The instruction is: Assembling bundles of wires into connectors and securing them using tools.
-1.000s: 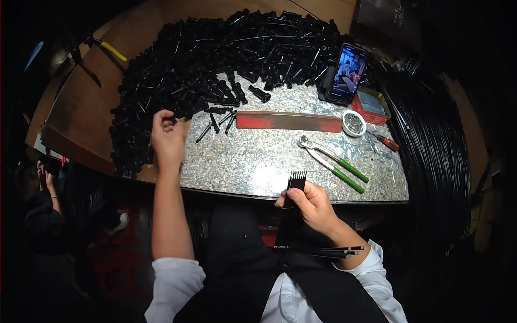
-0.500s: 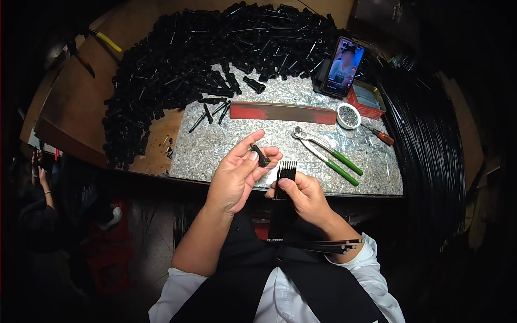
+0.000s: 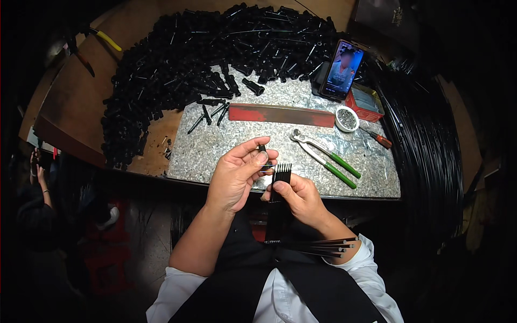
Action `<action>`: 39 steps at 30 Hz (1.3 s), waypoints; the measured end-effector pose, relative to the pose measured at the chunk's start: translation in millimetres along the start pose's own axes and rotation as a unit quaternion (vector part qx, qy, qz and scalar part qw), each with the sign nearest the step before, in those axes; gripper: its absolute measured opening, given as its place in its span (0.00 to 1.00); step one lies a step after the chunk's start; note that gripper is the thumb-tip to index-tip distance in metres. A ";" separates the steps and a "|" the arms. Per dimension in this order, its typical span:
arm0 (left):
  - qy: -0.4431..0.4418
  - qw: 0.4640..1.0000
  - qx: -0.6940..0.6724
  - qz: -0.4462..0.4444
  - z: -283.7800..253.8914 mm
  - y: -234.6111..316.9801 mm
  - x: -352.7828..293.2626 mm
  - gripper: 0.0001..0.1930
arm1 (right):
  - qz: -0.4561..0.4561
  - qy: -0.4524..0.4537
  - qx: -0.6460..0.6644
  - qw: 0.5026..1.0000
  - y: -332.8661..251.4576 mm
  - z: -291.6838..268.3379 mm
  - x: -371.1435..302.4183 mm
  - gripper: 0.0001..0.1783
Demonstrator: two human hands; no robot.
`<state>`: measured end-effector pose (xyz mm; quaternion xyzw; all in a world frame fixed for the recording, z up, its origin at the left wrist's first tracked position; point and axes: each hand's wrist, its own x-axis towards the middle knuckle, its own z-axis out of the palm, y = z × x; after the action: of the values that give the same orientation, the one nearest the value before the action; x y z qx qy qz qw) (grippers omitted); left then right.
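Between the fingertips and thumb of my left hand [image 3: 230, 180] is a small black plastic piece [image 3: 262, 148], partly hidden by the fingers. My right hand [image 3: 304, 202] pinches a flat row of thin black ribs [image 3: 282, 176] with pale tips, thumb on top. The row's upper end is beside my left fingertips. A fine wire [image 3: 267, 165] runs across the narrow gap between the hands. Beyond my right hand, end-cutting pincers [image 3: 329, 161] with green handles lie on the speckled tabletop [image 3: 215, 159]. More black rods [image 3: 328, 246] lie across my right forearm.
A large heap of black plastic parts [image 3: 215, 48] fills the back and left. Behind the pincers are a red-brown bar [image 3: 280, 114], a white bowl of small metal bits [image 3: 347, 119], a screwdriver [image 3: 383, 141], a red box [image 3: 366, 102] and a propped phone [image 3: 343, 70]. Long black rods [image 3: 423, 134] crowd the right.
The black piece in my left fingers has turned more upright, and those fingers have curled in. My right hand has shifted slightly left with the ribs, closer to my left hand.
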<state>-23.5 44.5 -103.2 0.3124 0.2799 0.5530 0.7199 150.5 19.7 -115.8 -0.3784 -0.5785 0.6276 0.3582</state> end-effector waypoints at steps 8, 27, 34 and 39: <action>-0.019 1.000 -0.002 -0.010 -1.2 2.6 2.8 0.18 | -0.007 -0.004 -0.006 1.000 2.7 -1.7 2.5 0.13; -0.008 1.000 0.004 -0.018 -3.7 5.3 4.2 0.18 | -0.011 -0.006 -0.022 1.000 3.4 -2.3 3.2 0.13; -0.010 1.000 0.012 -0.015 -5.9 2.8 7.1 0.19 | 0.002 -0.004 -0.008 1.000 3.2 -1.3 3.8 0.13; -0.006 1.000 0.001 -0.023 -6.5 1.7 8.2 0.18 | 0.001 -0.004 -0.009 1.000 2.6 -1.7 4.1 0.13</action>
<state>-27.5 53.7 -106.7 0.3103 0.2832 0.5336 0.7340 150.1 23.9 -118.6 -0.3792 -0.5854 0.6243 0.3518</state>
